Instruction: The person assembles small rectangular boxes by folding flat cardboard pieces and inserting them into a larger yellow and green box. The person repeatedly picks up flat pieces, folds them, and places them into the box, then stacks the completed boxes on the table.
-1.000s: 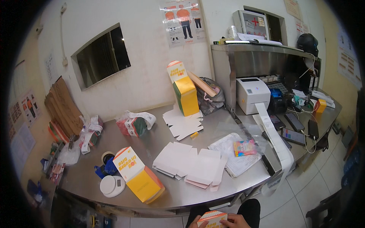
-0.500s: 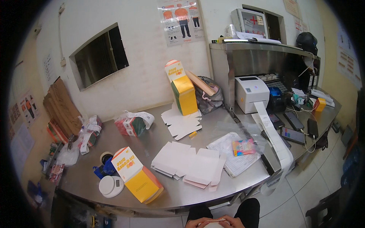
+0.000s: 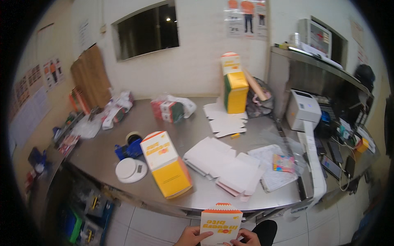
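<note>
So I've got both hands, left (image 3: 192, 237) and right (image 3: 247, 237), pinching a flat carton (image 3: 221, 223) just below the table (image 3: 205, 197) edge

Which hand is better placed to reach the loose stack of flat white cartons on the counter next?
Probably the right hand. Both hands hold the small flat carton at the lower edge, but the stack of flat cartons lies slightly right of it, while the left hand sits nearer the yellow box.
</note>
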The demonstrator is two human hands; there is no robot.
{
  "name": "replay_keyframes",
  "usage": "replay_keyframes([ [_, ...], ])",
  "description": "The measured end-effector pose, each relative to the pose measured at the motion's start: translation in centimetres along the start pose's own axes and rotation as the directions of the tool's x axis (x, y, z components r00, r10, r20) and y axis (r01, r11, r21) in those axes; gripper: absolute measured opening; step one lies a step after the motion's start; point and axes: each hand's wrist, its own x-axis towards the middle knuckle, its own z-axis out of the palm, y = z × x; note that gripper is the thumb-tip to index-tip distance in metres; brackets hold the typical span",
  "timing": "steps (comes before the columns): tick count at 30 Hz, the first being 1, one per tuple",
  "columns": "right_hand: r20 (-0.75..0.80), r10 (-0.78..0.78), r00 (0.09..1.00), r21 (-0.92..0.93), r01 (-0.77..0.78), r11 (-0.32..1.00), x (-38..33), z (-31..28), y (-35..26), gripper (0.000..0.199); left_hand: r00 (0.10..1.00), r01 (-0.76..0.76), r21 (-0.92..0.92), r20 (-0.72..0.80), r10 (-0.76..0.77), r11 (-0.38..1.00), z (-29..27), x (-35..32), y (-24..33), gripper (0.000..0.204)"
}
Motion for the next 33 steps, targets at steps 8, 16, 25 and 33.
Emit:
replay_keyframes([
  [8, 0.178, -0.31, 0.934, 0.046, 0.306, 0.951, 6.3, 4.6, -3.3, 0.015, 0.645, -0.664, 0.266, -0.27, 0.715, 0.699, -1.1, -4.1, 3.5, 0.021],
  [16, 0.342, -0.503, 0.794, 0.108, 0.498, 0.86, 16.1, 11.8, -12.7, 0.008, 0.589, -0.521, 0.606, -0.256, 0.767, 0.602, -9.2, -2.4, 9.6, 0.054],
  [25, 0.273, -0.512, 0.815, -0.345, 0.58, 0.738, 27.2, 18.0, -12.5, 0.032, 0.411, -0.254, 0.713, -0.532, 0.741, 0.653, -16.5, 5.5, 10.6, 0.071],
  [33, 0.302, -0.728, 0.615, -0.767, 0.611, 0.197, 27.9, 19.6, -13.1, 0.031, 0.557, -0.108, 0.496, -0.688, 0.466, 0.862, -20.2, 10.0, 7.2, 0.057],
])
